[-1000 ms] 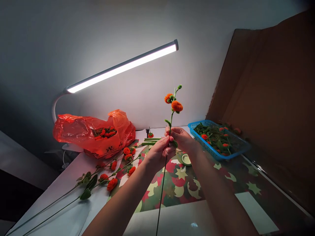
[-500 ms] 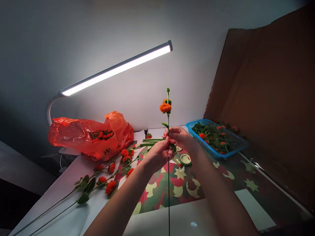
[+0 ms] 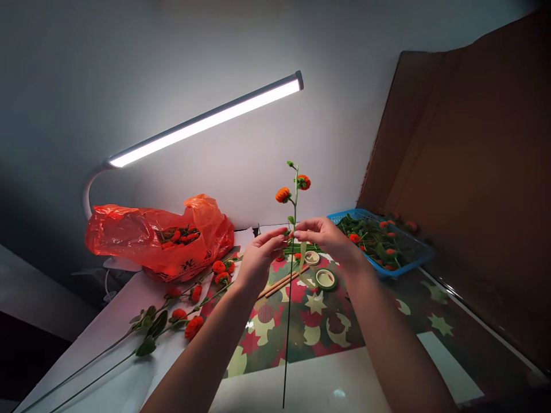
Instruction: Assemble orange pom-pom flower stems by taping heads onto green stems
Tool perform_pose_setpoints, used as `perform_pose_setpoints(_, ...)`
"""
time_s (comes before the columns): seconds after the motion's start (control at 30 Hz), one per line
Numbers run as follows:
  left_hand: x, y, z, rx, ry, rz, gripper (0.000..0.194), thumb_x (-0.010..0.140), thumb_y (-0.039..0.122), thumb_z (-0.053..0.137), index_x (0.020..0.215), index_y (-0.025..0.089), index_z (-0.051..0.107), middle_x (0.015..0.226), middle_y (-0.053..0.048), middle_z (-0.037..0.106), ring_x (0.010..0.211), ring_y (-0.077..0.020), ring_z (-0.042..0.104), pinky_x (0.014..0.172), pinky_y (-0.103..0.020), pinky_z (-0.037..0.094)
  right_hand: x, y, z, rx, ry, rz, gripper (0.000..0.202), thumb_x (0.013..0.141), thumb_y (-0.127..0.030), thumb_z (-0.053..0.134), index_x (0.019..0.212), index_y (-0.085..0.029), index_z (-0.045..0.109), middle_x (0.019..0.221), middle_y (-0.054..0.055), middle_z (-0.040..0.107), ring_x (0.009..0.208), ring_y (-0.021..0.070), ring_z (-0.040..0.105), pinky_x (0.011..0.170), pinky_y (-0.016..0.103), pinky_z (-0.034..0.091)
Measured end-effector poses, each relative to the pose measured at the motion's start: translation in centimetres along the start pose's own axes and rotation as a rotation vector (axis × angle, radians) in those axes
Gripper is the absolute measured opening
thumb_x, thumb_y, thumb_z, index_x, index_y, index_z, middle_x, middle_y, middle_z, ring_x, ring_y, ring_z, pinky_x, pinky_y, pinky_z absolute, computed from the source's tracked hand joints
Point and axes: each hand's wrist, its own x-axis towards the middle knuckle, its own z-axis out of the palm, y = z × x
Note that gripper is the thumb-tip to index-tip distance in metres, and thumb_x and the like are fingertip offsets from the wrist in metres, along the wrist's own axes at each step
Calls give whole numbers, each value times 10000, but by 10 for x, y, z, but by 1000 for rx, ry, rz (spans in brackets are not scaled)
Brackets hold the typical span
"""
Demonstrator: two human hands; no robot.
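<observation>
An artificial flower stem point(image 3: 290, 298) stands almost upright between my hands. It carries two orange fuzzy blooms point(image 3: 283, 195), a small green bud point(image 3: 290, 164) at the tip and a small leaf point(image 3: 291, 220). My left hand point(image 3: 260, 258) pinches it at mid-height with thumb and fingertips; a bit of green shows at the pinch. From the other side my right hand point(image 3: 325, 236) closes thumb and forefinger at the same spot, on a strip of pale green floral tape point(image 3: 302, 255) that hangs below. The exact contact is partly covered by the fingers.
Tape rolls point(image 3: 326, 279) and thin brown sticks point(image 3: 284, 281) lie on the patterned mat point(image 3: 301, 335). Left are finished-looking flower stems point(image 3: 157, 327) and a red plastic bag point(image 3: 129, 235). A blue basket point(image 3: 400, 269) of flowers stands right, by cardboard point(image 3: 465, 160). A lamp point(image 3: 206, 120) hangs above.
The flower stem has turned and tilted, so its two blooms now show apart. My left hand has shifted up and left, uncovering the sticks and the hanging tape. My right hand moved slightly right.
</observation>
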Motion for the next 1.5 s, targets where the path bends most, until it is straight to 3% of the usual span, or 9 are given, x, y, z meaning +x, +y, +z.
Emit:
perform_pose_setpoints(0.17, -12, -11, 14, 11, 132, 237, 330, 669, 301, 728, 965, 175, 657, 853, -56, 711, 752, -138, 639, 712, -259, 459, -2, -8, 10, -220, 98, -39, 230, 667, -350, 677, 729, -130, 703, 715, 50, 652, 720, 158, 541, 691, 293, 403)
perform_pose_setpoints(0.33, -13, -22, 15, 24, 114, 424, 178, 731, 282, 686, 876, 193, 631, 840, -21, 701, 836, -135, 639, 776, -249, 461, -4, -14, 17, -323, 150, -104, 233, 702, -334, 630, 759, -128, 722, 698, 55, 660, 680, 149, 513, 632, 272, 395)
perform_pose_setpoints(0.5, -11, -27, 14, 83, 93, 465, 182, 714, 289, 694, 848, 167, 674, 876, -47, 690, 864, -161, 627, 772, -270, 477, -3, -10, 19, -315, 201, -120, 215, 687, -309, 620, 753, -128, 715, 671, 35, 650, 645, 140, 524, 621, 262, 401)
perform_pose_setpoints(0.7, -10, -19, 10, 263, 61, 523, 137, 713, 276, 684, 787, 160, 682, 846, -45, 660, 817, -155, 613, 681, -242, 488, -1, -8, 21, -351, 243, -122, 205, 678, -309, 613, 716, -125, 695, 655, 31, 649, 638, 143, 541, 616, 258, 415)
perform_pose_setpoints(0.8, -10, -15, 7, 367, 100, 598, 137, 734, 280, 664, 787, 154, 675, 834, -48, 659, 767, -149, 616, 642, -242, 493, -3, -10, 22, -391, 245, -122, 222, 692, -324, 609, 728, -126, 703, 651, 37, 651, 634, 144, 540, 612, 259, 413)
perform_pose_setpoints(0.97, -14, -16, 5, 602, 287, 819, 114, 753, 243, 642, 823, 160, 679, 762, -35, 686, 683, -145, 623, 656, -279, 504, -5, -14, 27, -430, 256, -130, 227, 708, -334, 603, 723, -131, 704, 675, 41, 666, 630, 139, 536, 606, 252, 414)
perform_pose_setpoints(1.17, -14, -14, 6, 752, 237, 1040, 68, 744, 160, 645, 790, 171, 694, 781, -29, 688, 743, -144, 638, 685, -268, 513, -5, -10, 31, -468, 339, -131, 159, 687, -270, 587, 672, -145, 684, 610, 9, 642, 585, 126, 529, 590, 240, 407)
perform_pose_setpoints(1.37, -13, -16, 6, 844, 198, 1063, 146, 757, 163, 633, 876, 191, 712, 786, -19, 675, 672, -120, 627, 634, -249, 532, -5, -9, 32, -510, 403, -116, 156, 699, -266, 565, 673, -162, 679, 623, 2, 661, 576, 121, 542, 625, 247, 411)
perform_pose_setpoints(1.5, -14, -16, 6, 758, 188, 995, 128, 760, 164, 624, 842, 187, 720, 782, -23, 677, 684, -121, 626, 615, -238, 549, -7, -11, 35, -520, 415, -121, 151, 696, -259, 563, 675, -166, 680, 643, 10, 676, 594, 128, 558, 636, 250, 414)
